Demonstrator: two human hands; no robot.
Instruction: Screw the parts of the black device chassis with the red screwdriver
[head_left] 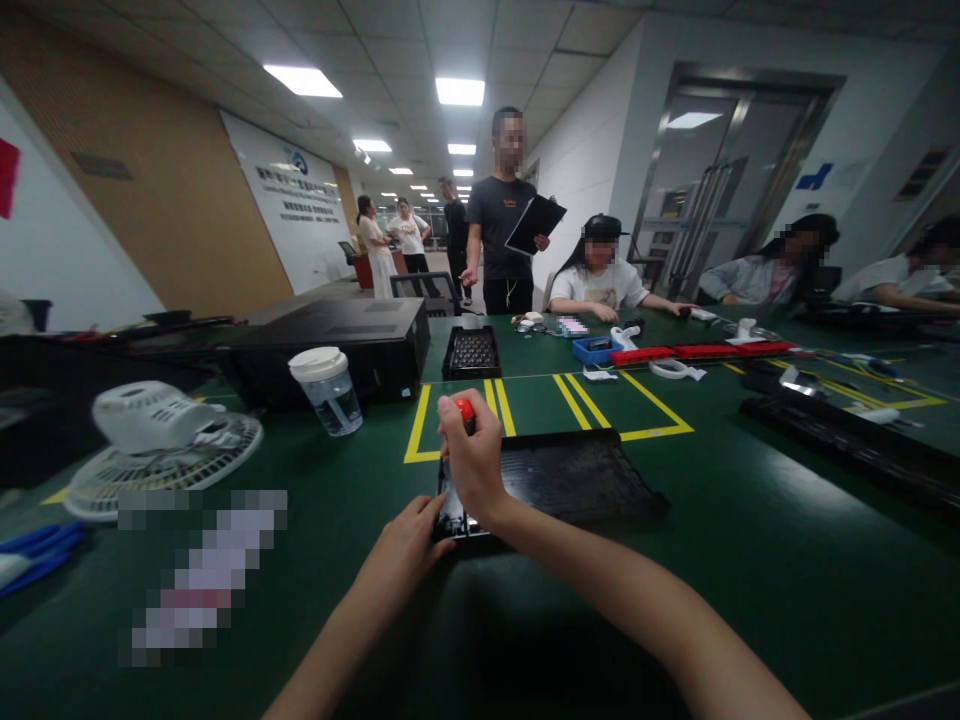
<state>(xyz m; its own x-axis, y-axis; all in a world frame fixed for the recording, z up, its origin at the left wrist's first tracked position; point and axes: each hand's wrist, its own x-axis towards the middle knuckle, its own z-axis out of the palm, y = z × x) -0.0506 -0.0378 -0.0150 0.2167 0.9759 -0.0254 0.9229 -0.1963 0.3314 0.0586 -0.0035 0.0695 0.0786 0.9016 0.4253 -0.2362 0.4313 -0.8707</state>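
Observation:
A shallow black plastic casing (pixel 570 478) lies open side up on the green table, in front of me. My right hand (pixel 474 462) is wrapped round an upright screwdriver (pixel 465 409) over the casing's left end. Only the red and black top of its handle shows above my fist; the tip is hidden. At the casing's near left corner, my left hand (pixel 411 533) grips the edge, with the thumb along the front and the fingers at the side.
To the left are a white fan (pixel 150 430), a lidded plastic cup (pixel 327 392) and a large black box (pixel 337 345). Beyond the casing stands a black tray of small parts (pixel 471 352), near a blue bin (pixel 595 349). A long black part (pixel 840 450) lies right. People are across the table.

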